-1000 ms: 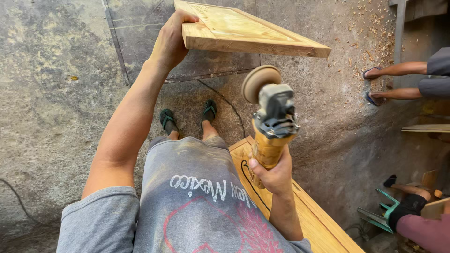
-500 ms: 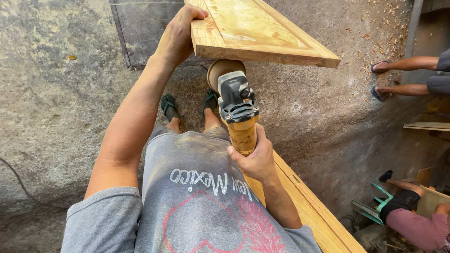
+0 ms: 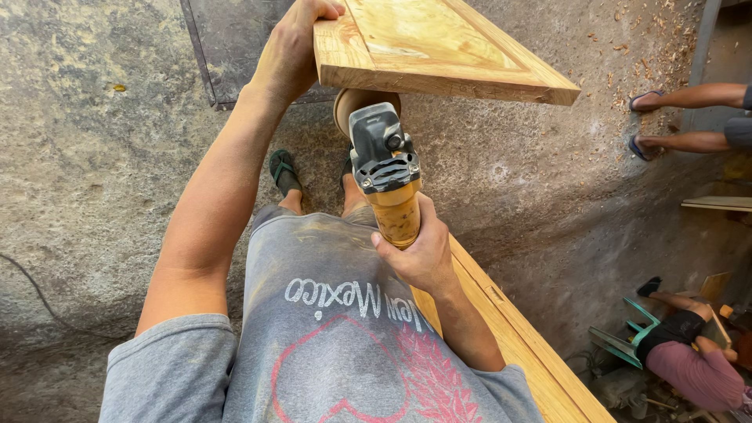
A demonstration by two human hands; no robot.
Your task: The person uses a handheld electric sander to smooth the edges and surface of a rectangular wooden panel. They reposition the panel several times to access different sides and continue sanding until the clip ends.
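My left hand point(image 3: 294, 47) grips the near left corner of a light wooden panel door point(image 3: 439, 47), which I hold up in front of me, tilted. My right hand point(image 3: 419, 254) is wrapped around the yellow body of an angle grinder point(image 3: 384, 168) with a grey head. Its round sanding disc point(image 3: 352, 102) sits just under the panel's near edge, partly hidden by the wood. I cannot tell whether the disc touches the panel.
A second wooden panel point(image 3: 517, 345) leans at my right side. The floor is rough concrete point(image 3: 94, 157) with wood shavings. One person's legs point(image 3: 689, 117) show at the right edge. Another person point(image 3: 689, 352) crouches at lower right. A thin cable point(image 3: 31, 290) lies at left.
The grinder has moved left and up, from beside the panel to right under its near edge. The panel has come closer and lower in view.
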